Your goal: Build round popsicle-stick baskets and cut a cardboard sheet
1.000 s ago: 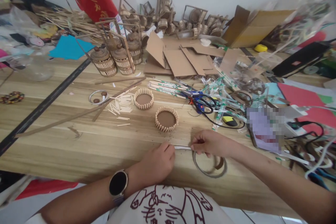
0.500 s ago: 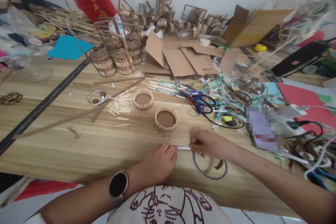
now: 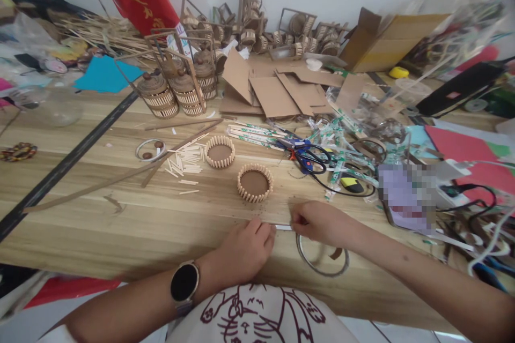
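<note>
My left hand [image 3: 251, 246], with a watch on its wrist, is closed on one end of a thin white strip [image 3: 284, 228] low over the wooden table. Closed on the strip's other end is my right hand [image 3: 317, 222], a short way to the right. A ring-shaped roll of tape [image 3: 323, 262] lies just below my right hand, a brown piece at its inner edge. Beyond my hands sit two round brown discs fenced with short sticks, the nearer one [image 3: 255, 183] and the farther one [image 3: 219, 151].
Loose short sticks [image 3: 187, 161] lie left of the discs. Scissors [image 3: 311, 156] and green-white wrappers are to the right, near a phone [image 3: 404, 198]. Farther back stand small stick buckets [image 3: 159, 97], cardboard pieces [image 3: 277, 96] and an open box [image 3: 396, 37].
My left hand has shifted slightly to the right along the white strip, so less of the strip shows between my hands. My right hand has barely moved.
</note>
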Available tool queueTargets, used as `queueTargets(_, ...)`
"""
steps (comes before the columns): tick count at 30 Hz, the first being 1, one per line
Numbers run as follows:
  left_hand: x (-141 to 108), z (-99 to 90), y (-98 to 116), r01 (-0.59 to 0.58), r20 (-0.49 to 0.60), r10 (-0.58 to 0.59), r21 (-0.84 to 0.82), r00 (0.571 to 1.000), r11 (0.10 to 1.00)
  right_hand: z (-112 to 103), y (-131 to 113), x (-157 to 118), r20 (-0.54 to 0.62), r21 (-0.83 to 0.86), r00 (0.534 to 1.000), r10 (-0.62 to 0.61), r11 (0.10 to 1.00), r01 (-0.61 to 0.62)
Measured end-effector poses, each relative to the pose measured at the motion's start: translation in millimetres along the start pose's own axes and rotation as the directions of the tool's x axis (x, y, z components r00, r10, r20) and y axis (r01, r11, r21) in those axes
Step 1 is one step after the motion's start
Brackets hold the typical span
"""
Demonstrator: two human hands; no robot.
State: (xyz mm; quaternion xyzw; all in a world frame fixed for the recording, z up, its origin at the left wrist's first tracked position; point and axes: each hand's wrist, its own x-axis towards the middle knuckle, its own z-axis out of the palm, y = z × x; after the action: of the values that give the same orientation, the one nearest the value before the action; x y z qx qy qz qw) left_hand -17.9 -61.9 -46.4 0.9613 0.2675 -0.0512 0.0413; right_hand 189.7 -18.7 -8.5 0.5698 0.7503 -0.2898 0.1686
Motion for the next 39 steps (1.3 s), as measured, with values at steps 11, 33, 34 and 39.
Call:
queueTargets(11,0,1.9,3,0.058,-0.04,-0.058,-0.017,0.998,0.998,0,-8,-2,0.001,-0.124,1.0,0.021,0.992,-0.021)
queueTargets(33,14,-8.5,2,-0.084,-0.043,0.082,-0.039,0.996,0.996,-6,-18,11,0.096,0.077,0.994,-0.044,0.996,0.037)
queueTargets(34,14,-8.5,2,-0.086,-0.042,0.084,-0.047,0.996,0.995,-5,-14,11,0.118,0.126,0.992,-0.048,0.991,0.033)
queueTargets(39,15,-6.3,3,-0.101,-0.039,0.099,-0.059,0.994,0.993,1,7,10,0.224,0.395,0.973,-0.056,0.918,-0.038)
